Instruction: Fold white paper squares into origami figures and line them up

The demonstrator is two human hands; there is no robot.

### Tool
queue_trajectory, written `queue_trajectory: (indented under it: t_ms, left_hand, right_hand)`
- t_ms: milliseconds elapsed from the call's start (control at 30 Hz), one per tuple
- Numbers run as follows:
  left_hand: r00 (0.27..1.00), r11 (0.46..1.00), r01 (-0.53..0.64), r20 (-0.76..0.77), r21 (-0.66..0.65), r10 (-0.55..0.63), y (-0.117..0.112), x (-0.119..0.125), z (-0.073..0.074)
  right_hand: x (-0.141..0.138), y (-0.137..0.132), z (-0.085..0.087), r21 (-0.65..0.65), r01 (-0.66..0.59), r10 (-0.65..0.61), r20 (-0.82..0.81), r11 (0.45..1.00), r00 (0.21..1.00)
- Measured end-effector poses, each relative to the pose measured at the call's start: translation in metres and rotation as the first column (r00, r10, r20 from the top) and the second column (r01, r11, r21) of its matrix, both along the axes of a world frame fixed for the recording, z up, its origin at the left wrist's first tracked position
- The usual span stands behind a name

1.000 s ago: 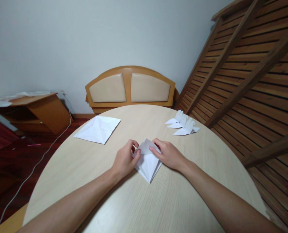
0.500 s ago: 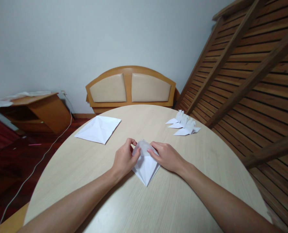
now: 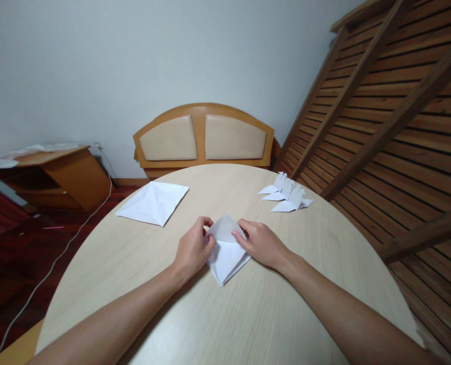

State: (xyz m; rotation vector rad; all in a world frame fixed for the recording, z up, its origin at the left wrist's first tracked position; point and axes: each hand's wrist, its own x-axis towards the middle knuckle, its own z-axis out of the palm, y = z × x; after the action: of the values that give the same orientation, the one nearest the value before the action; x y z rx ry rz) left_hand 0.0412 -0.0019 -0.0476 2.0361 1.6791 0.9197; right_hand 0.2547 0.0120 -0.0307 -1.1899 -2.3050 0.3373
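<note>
Plainly, only the head view is given, and every place is taken from the half-folded paper (image 3: 225,256), which lies on the round wooden table (image 3: 248,314) just in front of the person.

The paper is already folded into a layered shape with its point turned toward the person, and an upper flap is raised at its far end. That flap's left edge is pinched between the curled thumb and fingers of the left hand (image 3: 193,248). The right hand (image 3: 261,243) is laid on the flap's right side with its fingertips pressed down; its thumb is hidden, so a true grasp cannot be told.

By judgement, the work is about midway: several creases are made, but the raised flap is not yet flattened.

Far left of the paper, a creased white sheet (image 3: 152,203) is spread flat. Far right of it, small finished paper figures (image 3: 288,195) are grouped. Beyond it, a padded chair (image 3: 204,137) is set.

No brand, label or writing is seen.
</note>
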Motion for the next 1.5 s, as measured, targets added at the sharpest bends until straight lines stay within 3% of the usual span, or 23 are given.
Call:
queue_trajectory:
  t_ms: [167,333,533,1000,1267,1500]
  left_hand:
    - [1.000,1.000,0.001,-0.005,0.001,-0.001,0.000,0.002,0.000]
    - [0.992,0.993,0.088,0.079,0.077,-0.094,-0.004,0.002,0.002]
    - [0.964,0.976,0.213,0.149,0.051,-0.219,-0.006,0.001,0.004]
    - [0.925,0.953,0.300,0.229,0.051,-0.303,-0.003,0.002,0.005]
    - [0.951,0.967,0.254,0.171,0.035,-0.256,0.000,0.000,-0.001]
    - [0.987,0.988,0.155,0.034,-0.008,-0.154,0.001,-0.003,-0.002]
  right_hand:
    - [-0.001,0.000,0.000,-0.007,-0.003,0.003,-0.033,1.000,0.999]
    - [0.000,0.002,-0.001,0.018,0.024,-0.023,-0.028,1.000,0.999]
    - [0.003,0.004,-0.001,0.005,0.041,-0.040,-0.056,0.999,0.998]
    - [0.004,0.003,-0.002,-0.021,0.034,-0.036,-0.070,0.999,0.997]
    - [0.002,-0.003,0.004,-0.122,0.028,-0.045,-0.134,0.992,0.990]
    - [-0.001,-0.006,0.002,-0.085,-0.002,-0.008,-0.114,0.996,0.993]
